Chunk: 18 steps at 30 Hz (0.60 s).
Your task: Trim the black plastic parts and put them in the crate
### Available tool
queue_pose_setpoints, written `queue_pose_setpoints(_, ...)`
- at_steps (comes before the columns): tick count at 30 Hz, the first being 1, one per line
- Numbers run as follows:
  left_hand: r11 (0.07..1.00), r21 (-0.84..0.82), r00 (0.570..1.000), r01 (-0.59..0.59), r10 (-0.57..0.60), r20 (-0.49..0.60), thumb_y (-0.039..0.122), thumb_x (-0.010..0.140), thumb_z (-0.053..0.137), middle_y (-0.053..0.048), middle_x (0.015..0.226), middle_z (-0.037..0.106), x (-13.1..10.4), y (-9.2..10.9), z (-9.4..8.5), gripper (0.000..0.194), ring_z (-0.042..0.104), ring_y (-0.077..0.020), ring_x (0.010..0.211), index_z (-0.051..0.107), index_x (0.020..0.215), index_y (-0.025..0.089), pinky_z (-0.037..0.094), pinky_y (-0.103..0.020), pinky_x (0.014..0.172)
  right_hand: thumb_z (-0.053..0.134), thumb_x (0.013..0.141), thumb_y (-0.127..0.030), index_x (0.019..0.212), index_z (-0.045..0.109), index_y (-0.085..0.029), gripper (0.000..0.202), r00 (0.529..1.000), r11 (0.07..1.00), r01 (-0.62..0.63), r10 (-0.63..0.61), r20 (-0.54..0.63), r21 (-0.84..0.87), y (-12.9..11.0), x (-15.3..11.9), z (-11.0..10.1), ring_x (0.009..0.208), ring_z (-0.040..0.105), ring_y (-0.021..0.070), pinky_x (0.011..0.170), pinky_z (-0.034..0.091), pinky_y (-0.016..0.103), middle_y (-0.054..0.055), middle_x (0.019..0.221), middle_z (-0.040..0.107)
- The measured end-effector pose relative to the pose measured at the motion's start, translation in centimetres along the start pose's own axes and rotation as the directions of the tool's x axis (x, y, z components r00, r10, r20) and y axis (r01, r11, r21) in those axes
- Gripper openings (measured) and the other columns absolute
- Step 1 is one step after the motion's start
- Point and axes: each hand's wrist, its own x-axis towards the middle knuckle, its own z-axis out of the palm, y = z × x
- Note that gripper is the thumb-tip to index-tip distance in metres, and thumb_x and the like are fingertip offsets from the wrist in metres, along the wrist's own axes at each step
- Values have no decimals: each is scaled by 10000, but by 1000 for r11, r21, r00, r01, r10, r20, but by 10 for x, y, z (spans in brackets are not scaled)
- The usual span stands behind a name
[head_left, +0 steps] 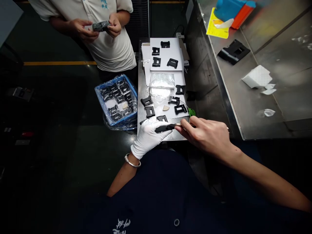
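My left hand (149, 135), in a white glove, grips a black plastic part (163, 128) above the near edge of the metal table. My bare right hand (207, 135) pinches a thin pen-like tool (177, 124), and its tip touches or nearly touches the part's right end. Just beyond my hands, several similar black parts lie on white paper and bare metal, among them one (180, 109) and another (149, 111). A small beige wedge (166, 108) rests between them. Near my right fingers is a green object (191, 112).
A blue bin (97, 94) lined with plastic holds several wrapped black parts, left of the table. Clear plastic bags (162, 81) lie mid-table. Across from me, a person (112, 48) holds a dark part. A metal counter (224, 87) with a raised edge stands at right.
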Motion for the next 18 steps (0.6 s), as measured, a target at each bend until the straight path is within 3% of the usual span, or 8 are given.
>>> queue_pose_setpoints(18,999,-19,999,29,-28,21,369,856,762,-33,856,752,-2,-2,2,191,666,-157,766,795,972,221,544,-301,739,423,1052,-455,804,641,-173,434,995,1000,-14,15,98,-6,-6,-4,-4,519,443,110,536,82,309,17,665,588)
